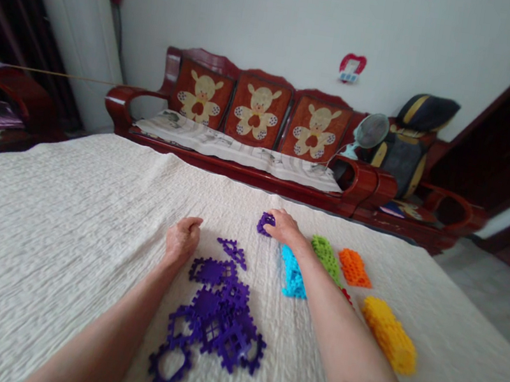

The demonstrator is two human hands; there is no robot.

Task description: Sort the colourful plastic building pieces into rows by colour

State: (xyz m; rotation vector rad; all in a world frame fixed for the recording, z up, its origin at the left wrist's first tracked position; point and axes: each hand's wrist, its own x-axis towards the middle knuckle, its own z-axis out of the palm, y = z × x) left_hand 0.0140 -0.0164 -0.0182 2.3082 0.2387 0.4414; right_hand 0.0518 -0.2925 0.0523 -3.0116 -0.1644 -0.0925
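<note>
Quilted cover (87,210), purple tile heap (207,304)
Right hand (285,226) grips a purple stack (263,223) beyond it, probably steadying it; left hand (180,240) curled, can't tell what's inside.

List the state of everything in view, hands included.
Left hand: fingers curled, no piece visible in it
Right hand: fingers on the small purple stack
Small purple stack: partly covered by fingers
Purple pieces: loose, many overlapping
Blue pieces, green pieces, orange pieces, yellow pieces: grouped by colour
Red pieces: mostly hidden
White cover: spread, wrinkled
Fan: upright, running or not unclear
</note>
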